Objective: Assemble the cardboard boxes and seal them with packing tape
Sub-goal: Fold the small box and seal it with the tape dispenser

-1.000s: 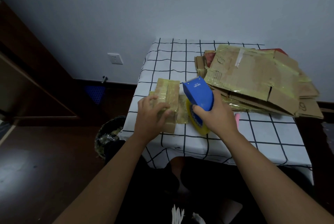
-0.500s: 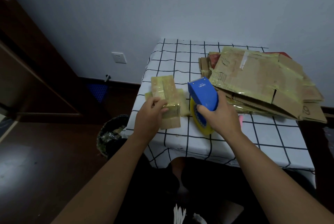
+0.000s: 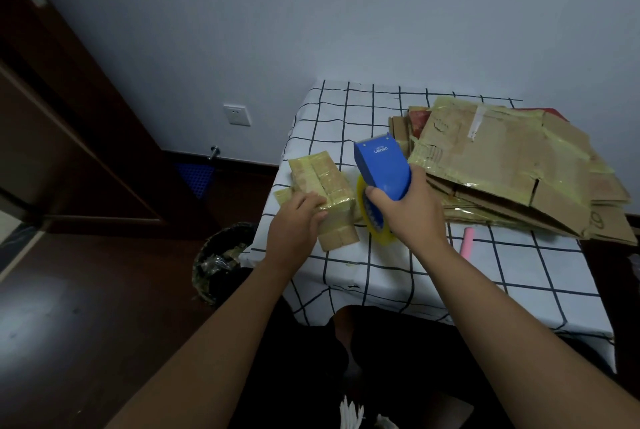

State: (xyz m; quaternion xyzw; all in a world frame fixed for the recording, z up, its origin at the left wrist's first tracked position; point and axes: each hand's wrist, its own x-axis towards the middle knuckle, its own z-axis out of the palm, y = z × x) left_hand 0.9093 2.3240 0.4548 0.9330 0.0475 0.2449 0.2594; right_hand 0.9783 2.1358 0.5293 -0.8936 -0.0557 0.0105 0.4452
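Cardboard box [image 3: 323, 196], small and already wrapped over most of its faces in yellowish tape, lay on the tabletop [image 3: 363, 109] near its left front edge, tilted with its far end pointing away. The left hand [image 3: 294, 227] held it at the near end, fingers [image 3: 317, 201] curled over the top face and pinning it down. The right hand [image 3: 412, 210] gripped the blue tape dispenser [image 3: 382, 165] from behind, fingers wrapped around its body, with the yellow roll [image 3: 372, 217] hanging below just beside the box's right side. Whether any tape ran from the roll to the box could not be made out.

Behind the dispenser a stack of flattened cardboard [image 3: 512, 165] covered the right rear of the tabletop, and a pink marker [image 3: 467, 242] lay in front of it.

Several things could have gone wrong from there. The box was light and sat close to the edge above the waste bin [image 3: 221, 258], so a pull on the tape stronger than the left hand's hold might have dragged or tipped it off. A strip laid with the box skewed would likely have wrinkled or missed the seam. The cutter at the dispenser's tip also stood near the left fingers, a risk if the hand slipped.
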